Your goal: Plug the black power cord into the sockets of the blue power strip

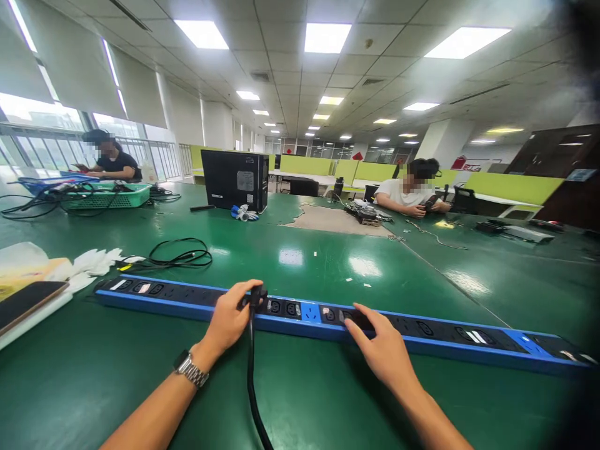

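Observation:
A long blue and black power strip [309, 312] lies across the green table in front of me. My left hand [233, 315] is closed on a black plug [257, 295], which is at the strip's sockets; how far in it sits is hidden. From this plug a thick black cable [252, 381] runs down toward the near edge of the view. Right of the middle, my right hand [379, 344] grips across the strip, index finger at the far edge and thumb near the front edge. A metal-banded watch [191, 369] is on my left wrist.
Beyond the strip lie a coiled black cable [180, 253], a black computer case [234, 178], gloves [244, 213] and a green basket [110, 195]. A phone [30, 303] lies at left. Two people, one at left [115, 159], one at right [403, 190], sit across the table.

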A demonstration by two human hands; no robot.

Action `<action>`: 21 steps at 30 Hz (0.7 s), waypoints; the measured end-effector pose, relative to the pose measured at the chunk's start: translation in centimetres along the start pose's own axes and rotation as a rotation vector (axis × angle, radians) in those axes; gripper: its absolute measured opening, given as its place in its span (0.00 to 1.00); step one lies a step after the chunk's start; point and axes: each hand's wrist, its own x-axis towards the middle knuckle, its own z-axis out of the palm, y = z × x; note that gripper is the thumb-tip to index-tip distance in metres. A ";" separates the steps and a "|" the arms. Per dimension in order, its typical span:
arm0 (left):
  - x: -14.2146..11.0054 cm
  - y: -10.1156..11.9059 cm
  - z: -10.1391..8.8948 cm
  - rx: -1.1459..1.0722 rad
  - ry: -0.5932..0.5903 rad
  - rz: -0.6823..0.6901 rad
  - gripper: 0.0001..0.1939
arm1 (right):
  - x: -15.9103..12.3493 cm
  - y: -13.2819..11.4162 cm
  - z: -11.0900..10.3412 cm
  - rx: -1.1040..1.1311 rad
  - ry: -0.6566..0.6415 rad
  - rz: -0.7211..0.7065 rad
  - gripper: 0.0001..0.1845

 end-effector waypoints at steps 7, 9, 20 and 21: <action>1.8 4.4 6.6 0.016 -0.259 -0.002 0.18 | -0.9 1.4 -0.2 0.037 0.026 -0.040 0.22; 1.8 4.7 7.8 0.029 -0.280 -0.015 0.19 | -1.0 1.0 0.0 0.041 0.040 -0.053 0.21; 0.7 2.9 3.6 0.401 -0.389 -0.001 0.47 | 1.4 -3.8 1.4 0.062 -0.267 -0.265 0.27; 0.3 1.8 2.1 0.484 -0.365 -0.053 0.47 | 1.8 -4.2 1.6 0.038 -0.286 -0.281 0.24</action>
